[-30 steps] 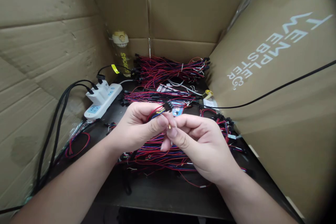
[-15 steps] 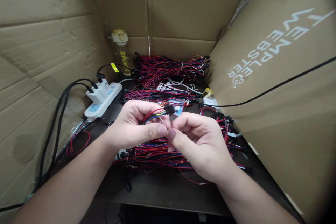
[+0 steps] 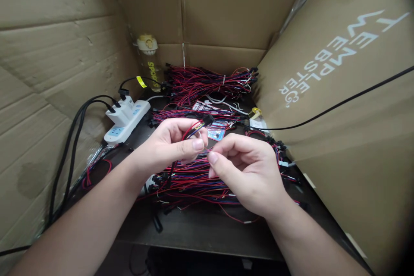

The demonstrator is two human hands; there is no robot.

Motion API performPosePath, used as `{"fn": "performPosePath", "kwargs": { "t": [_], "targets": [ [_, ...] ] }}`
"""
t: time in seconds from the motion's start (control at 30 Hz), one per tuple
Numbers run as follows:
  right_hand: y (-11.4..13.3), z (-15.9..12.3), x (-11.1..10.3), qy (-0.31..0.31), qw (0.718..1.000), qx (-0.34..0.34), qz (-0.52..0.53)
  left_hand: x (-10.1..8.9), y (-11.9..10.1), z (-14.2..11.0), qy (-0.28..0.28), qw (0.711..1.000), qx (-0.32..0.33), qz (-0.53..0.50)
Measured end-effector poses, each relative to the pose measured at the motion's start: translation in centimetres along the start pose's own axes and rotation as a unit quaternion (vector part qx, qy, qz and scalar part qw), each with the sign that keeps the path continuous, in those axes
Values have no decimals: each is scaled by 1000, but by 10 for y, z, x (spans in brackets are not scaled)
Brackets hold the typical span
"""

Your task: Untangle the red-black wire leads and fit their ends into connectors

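Note:
My left hand is closed on a wire harness, its thumb pressed to the fingers. The harness's black connector sticks out above the fingertips, with red, yellow, blue and black wires running down from it into the grip. A short distance to the right, my right hand pinches with thumb and forefinger. A thin wire seems to run between the two pinches; its end is hidden by the right fingertips. Below both hands lies a spread of red and blue wire harnesses.
A tied harness bundle lies at the back, with a smaller bundle before it. On the left stand a white power strip and a bottle. Cardboard walls enclose the dark table; a black cable crosses the right.
My hands have parted slightly, so the fingertips no longer touch. The left hand and its connector have risen a little, the connector tilting upward.

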State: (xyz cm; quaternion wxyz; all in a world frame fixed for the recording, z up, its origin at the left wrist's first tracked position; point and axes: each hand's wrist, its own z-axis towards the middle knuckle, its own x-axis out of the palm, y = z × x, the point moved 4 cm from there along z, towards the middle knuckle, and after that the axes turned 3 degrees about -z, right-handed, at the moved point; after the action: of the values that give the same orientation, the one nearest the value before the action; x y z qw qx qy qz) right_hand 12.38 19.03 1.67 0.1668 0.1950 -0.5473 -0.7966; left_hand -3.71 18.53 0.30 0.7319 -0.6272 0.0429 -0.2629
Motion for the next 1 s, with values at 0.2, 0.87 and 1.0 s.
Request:
{"fn": "performPosePath", "kwargs": {
  "t": [0.2, 0.87, 1.0],
  "targets": [
    [3, 0, -2, -5, 1000, -12, 0, 2, -1, 4, -23, 999, 10, -40],
    [-2, 1, 2, 38, 999, -4, -6, 6, 2, 1, 83, 996, 24, 21],
    [-2, 0, 2, 36, 999, -25, -26, 5, 4, -2, 123, 992, -5, -22]
  ]
}}
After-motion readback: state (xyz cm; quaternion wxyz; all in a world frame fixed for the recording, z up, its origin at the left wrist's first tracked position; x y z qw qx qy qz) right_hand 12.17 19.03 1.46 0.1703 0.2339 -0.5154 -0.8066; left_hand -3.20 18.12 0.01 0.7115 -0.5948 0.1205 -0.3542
